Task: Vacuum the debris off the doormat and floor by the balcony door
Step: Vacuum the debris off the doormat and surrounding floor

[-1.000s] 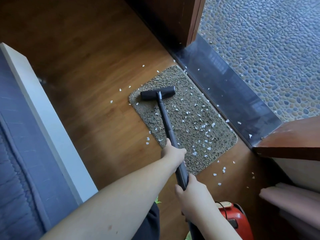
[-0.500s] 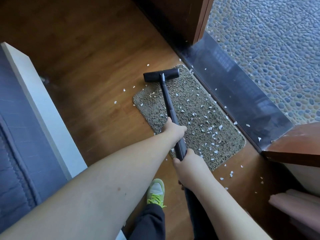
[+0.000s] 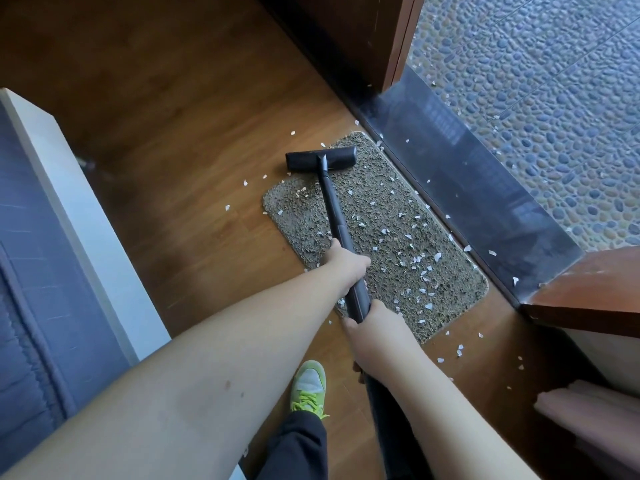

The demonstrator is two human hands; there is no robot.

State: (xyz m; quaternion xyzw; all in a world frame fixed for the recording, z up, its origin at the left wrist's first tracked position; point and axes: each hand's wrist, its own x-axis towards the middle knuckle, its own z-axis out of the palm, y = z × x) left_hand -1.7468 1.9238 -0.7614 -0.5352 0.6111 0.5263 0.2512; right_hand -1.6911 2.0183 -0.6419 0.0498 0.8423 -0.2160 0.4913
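A grey-brown doormat (image 3: 388, 216) lies on the wooden floor (image 3: 180, 161) beside the dark door sill (image 3: 478, 188). Small white scraps of debris (image 3: 420, 261) are scattered over the mat's right half, the floor and the sill. The black vacuum head (image 3: 320, 157) sits at the mat's far left corner, half on the floor. Its black tube (image 3: 334, 209) runs back toward me. My left hand (image 3: 346, 263) grips the tube higher up; my right hand (image 3: 375, 325) grips it just below.
A white-edged blue bed or sofa (image 3: 45, 237) fills the left side. A pebble-patterned balcony floor (image 3: 540, 91) lies beyond the sill. A wooden door frame (image 3: 398, 39) stands at the top, and a wooden ledge (image 3: 588, 292) at right. My green shoe (image 3: 308, 386) stands behind the mat.
The vacuum head has been pushed forward across the mat, from its left-middle to the far corner. Both hands moved forward with the tube, and my green shoe stepped into view.
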